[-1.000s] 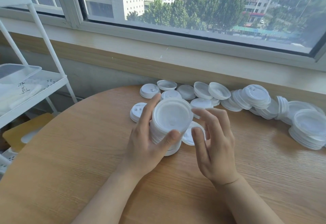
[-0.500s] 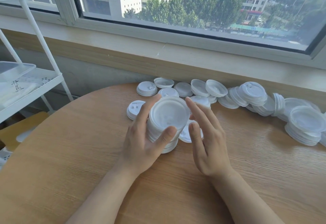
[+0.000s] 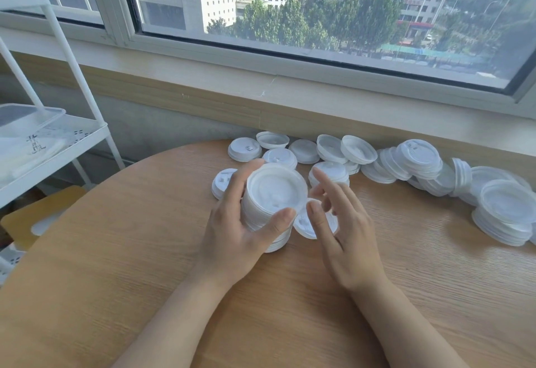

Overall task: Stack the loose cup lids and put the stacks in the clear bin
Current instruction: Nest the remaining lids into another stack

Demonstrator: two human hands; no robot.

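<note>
**Lids gathered into a stack at a window-side counter**

A person's left hand (image 3: 232, 240) grips a stack of white cup lids (image 3: 271, 203) near the middle of the round wooden counter (image 3: 116, 251), thumb curled round its near side and fingers (image 3: 237, 185) wrapped round its left side. The stack's long axis runs roughly upright but tilts toward the camera, so the recessed face of the top lid points up and toward the viewer; its lower end sits at or just above the counter. The right hand (image 3: 345, 240) hovers just right of the stack, its fingers straight, loosely spread and holding nothing, above a single lid (image 3: 304, 222) that lies flat beside the stack's base.

Loose lids (image 3: 304, 151) are strewn along the counter's far edge under the window sill (image 3: 290, 92), some face up, some upturned. Toward the far right edge, short stacks (image 3: 417, 158) have toppled so that they lean sideways, and another low pile (image 3: 504, 216) lies flat. Off the counter's left edge stands a white wire shelf rack (image 3: 72, 135) bearing a clear bin (image 3: 26, 118).
</note>
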